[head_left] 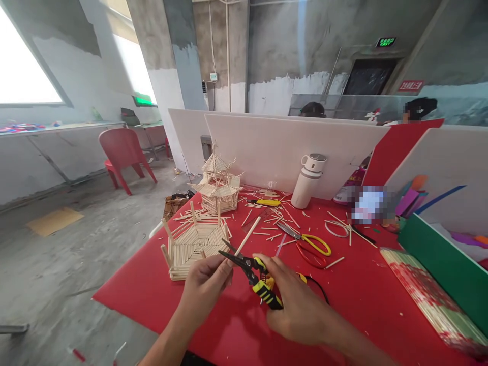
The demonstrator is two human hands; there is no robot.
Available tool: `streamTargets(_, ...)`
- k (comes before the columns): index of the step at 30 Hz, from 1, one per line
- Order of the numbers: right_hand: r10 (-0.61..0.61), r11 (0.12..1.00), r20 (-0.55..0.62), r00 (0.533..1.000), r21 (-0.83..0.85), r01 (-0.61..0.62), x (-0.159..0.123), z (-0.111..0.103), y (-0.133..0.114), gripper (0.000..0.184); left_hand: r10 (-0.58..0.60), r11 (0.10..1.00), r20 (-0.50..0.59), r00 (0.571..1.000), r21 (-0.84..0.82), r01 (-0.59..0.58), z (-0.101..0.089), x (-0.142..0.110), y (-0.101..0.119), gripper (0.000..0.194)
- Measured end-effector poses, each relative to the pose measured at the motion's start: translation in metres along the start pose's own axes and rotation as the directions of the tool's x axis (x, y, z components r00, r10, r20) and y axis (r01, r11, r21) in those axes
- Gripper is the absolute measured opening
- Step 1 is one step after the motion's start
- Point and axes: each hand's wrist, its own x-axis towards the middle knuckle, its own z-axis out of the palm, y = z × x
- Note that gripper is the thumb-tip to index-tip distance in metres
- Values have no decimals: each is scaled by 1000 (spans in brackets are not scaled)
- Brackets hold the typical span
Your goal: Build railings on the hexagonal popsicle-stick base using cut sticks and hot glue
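I find my slim pale wooden stick [248, 235] matt; my black-and-yellow pointed snips [248, 263] dark metal with plastic-looking grips [267, 294]; the red tabletop [362, 310] smooth.

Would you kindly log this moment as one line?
left hand: holding wooden stick | right hand: gripping shears, opened at wooden stick | nearby: stick platform on red table

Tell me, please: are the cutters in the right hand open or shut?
Open. The cutters in the right hand show two dark blades standing apart, with a gap between their tips.
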Motion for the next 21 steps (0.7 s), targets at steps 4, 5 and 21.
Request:
streamTargets(4,-3,1000,14,1000,-2,3,1,0,4,97,74,992,1,997,106,-74,1,0,4,44)
streamTargets(5,-5,1000,19,1000,-7,5,1,0,5,97,101,986,0,995,137,-100,2,0,7,44)
streamTargets(21,-128,992,-131,983,-9,127,-3,-5,-11,40,318,900,-42,947,326,-288,12,-5,24,14)
